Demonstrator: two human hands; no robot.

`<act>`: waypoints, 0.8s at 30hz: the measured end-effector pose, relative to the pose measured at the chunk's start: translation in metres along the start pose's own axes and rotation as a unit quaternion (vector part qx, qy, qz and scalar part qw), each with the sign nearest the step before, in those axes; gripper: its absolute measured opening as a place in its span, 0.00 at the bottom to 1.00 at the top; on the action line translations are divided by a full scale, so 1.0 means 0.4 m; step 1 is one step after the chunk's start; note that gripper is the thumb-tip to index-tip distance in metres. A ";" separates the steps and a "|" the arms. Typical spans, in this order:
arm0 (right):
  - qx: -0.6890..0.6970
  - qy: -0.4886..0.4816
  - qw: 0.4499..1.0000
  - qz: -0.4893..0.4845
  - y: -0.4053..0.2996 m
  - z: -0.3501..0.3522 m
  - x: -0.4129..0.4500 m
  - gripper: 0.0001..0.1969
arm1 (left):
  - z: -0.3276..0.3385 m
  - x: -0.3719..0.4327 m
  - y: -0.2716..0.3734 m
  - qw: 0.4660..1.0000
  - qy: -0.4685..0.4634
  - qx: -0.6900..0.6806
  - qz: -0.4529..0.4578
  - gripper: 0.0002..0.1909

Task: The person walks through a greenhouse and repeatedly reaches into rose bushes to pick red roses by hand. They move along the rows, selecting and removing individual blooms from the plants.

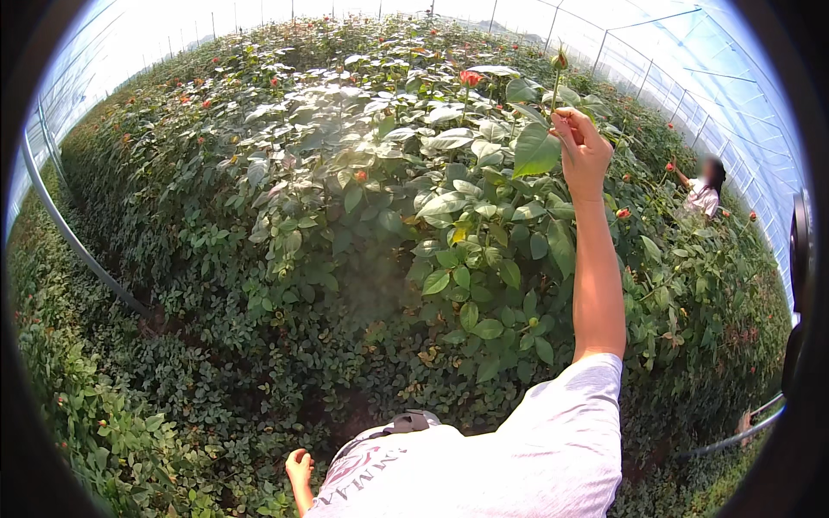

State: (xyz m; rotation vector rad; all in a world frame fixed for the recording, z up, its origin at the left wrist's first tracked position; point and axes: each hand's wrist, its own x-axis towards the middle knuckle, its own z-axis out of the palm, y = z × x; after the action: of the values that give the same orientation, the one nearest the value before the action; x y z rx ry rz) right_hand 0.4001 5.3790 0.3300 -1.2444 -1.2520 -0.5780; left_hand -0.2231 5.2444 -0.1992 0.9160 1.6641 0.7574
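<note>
My right hand [583,146] is raised at the upper right, thumb and fingers pinched on the stem of a rose [555,90] just below its top. A tight rose bud [560,61] with a hint of red stands above the fingertips. Beside the hand hangs a broad green leaf [537,150]. An open coral-red rose [470,78] rises from the foliage to the left. Low in the view, next to my shirt, my left hand [300,465] hangs with curled fingers; whether anything is inside them cannot be seen.
A dense bed of rose bushes [363,213] fills the space before me under a plastic greenhouse cover [732,71]. Another person [703,191] stands among the plants at the right. Curved metal pipes arch at the left [71,236] and lower right [732,443].
</note>
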 end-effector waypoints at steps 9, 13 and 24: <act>0.158 0.111 0.981 -0.013 0.092 -0.113 -0.076 0.11 | 0.044 0.032 -0.029 0.999 -0.010 -0.020 -0.035 0.11; 0.094 0.111 0.989 -0.006 0.070 -0.078 -0.107 0.09 | 0.070 0.033 -0.034 0.999 -0.020 -0.028 -0.040 0.12; -0.213 -0.077 0.967 0.117 0.378 -0.156 0.089 0.13 | 0.081 0.041 -0.007 0.999 -0.020 -0.026 -0.040 0.13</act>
State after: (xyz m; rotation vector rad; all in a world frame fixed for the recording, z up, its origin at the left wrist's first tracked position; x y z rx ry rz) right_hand 0.5669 5.3777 0.3158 -1.8002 -1.1161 -0.6035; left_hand -0.1952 5.2582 -0.2178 0.8181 1.6289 0.7192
